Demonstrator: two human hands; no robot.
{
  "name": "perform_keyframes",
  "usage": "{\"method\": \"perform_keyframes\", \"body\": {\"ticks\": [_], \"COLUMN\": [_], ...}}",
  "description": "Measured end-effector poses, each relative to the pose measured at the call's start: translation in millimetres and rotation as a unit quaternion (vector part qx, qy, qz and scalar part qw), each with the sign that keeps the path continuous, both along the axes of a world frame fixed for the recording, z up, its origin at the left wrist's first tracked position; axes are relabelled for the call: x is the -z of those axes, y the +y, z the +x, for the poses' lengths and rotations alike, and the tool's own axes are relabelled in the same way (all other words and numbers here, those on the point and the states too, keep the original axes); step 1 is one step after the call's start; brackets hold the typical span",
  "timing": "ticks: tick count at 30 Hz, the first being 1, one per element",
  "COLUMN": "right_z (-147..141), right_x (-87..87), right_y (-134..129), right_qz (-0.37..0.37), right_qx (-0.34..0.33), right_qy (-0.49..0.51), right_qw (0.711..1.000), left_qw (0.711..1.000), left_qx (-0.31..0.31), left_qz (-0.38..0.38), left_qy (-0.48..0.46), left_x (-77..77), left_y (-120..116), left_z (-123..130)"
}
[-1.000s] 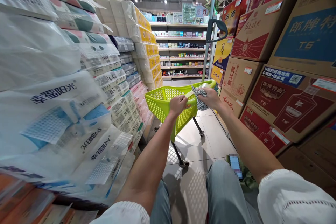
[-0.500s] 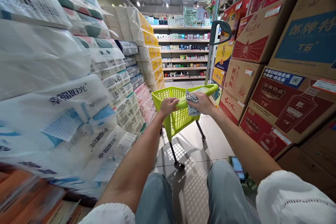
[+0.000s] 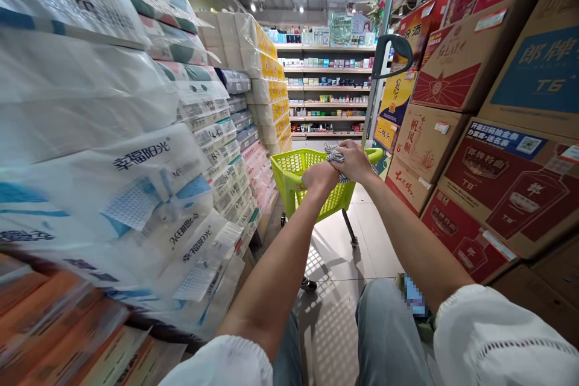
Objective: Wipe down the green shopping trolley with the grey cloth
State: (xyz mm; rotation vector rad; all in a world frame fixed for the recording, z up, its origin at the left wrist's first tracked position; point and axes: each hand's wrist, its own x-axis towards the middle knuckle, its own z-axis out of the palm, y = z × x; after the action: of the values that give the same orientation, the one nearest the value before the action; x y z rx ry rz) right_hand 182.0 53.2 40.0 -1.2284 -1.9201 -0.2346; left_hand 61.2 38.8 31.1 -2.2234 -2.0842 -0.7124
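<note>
A lime-green shopping cart (image 3: 296, 160) on dark legs with casters stands in front of me. My right hand (image 3: 353, 161) is closed on a black-and-white striped cloth (image 3: 333, 154) over the cart's handle side. Against the cloth's lower left, my left hand (image 3: 321, 177) is curled, at the cart's handle. Its fingertips are mostly hidden, so what it grips cannot be made out. Part of the cloth hangs below the two hands.
Wrapped tissue packs (image 3: 149, 181) are piled high on the left. Printed cartons (image 3: 493, 175) are stacked on the right, near a metal pole with a dark hooked handle (image 3: 392, 55). Stocked shelves (image 3: 325, 87) stand behind the cart on the tiled floor (image 3: 368, 235).
My left hand has moved right along the handle to the cloth and my right hand. The cloth is more bunched under my right hand. The view has shifted slightly left.
</note>
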Motion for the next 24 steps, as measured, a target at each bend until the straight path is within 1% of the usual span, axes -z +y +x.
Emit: {"method": "perform_keyframes", "body": {"ticks": [2, 4, 6, 8, 10, 12, 15, 17, 19, 21, 24], "right_z": [3, 17, 36, 52, 57, 46, 8, -17, -32, -32, -10], "right_x": [2.5, 2.0, -0.1, -1.8, -2.3, -1.7, -0.6, -0.4, -1.2, -3.3, -7.1], "right_y": [3, 8, 14, 19, 19, 14, -4, -17, -27, -31, -29], "right_qz": [-0.014, -0.035, -0.056, -0.068, -0.068, -0.068, -0.071, -0.053, -0.043, -0.045, -0.075], "right_qx": [0.007, 0.004, 0.01, 0.025, 0.036, 0.045, 0.057, 0.047, 0.039, 0.038, 0.053], "right_qy": [-0.023, -0.051, -0.054, -0.035, -0.022, -0.026, -0.057, -0.084, -0.102, -0.109, -0.104], "right_qw": [1.0, 0.998, 0.997, 0.997, 0.997, 0.996, 0.994, 0.994, 0.993, 0.992, 0.99], "left_qw": [0.999, 0.995, 0.994, 0.993, 0.993, 0.992, 0.992, 0.989, 0.986, 0.983, 0.98], "left_qx": [0.022, 0.041, 0.046, 0.048, 0.051, 0.05, 0.039, 0.03, 0.031, 0.043, 0.053], "left_qz": [0.044, 0.074, 0.081, 0.081, 0.081, 0.075, 0.06, 0.062, 0.07, 0.081, 0.096], "left_qy": [0.022, 0.047, 0.061, 0.068, 0.076, 0.085, 0.107, 0.128, 0.148, 0.161, 0.164], "left_x": [7.8, 12.2, 12.9, 11.3, 8.9, 6.5, 4.1, 3.2, 3.0, 3.1, 3.5], "left_y": [-1, -3, -5, -7, -8, -10, -12, -14, -16, -18, -21], "left_z": [-1, -7, -16, -24, -32, -38, -45, -50, -54, -59, -64]}}
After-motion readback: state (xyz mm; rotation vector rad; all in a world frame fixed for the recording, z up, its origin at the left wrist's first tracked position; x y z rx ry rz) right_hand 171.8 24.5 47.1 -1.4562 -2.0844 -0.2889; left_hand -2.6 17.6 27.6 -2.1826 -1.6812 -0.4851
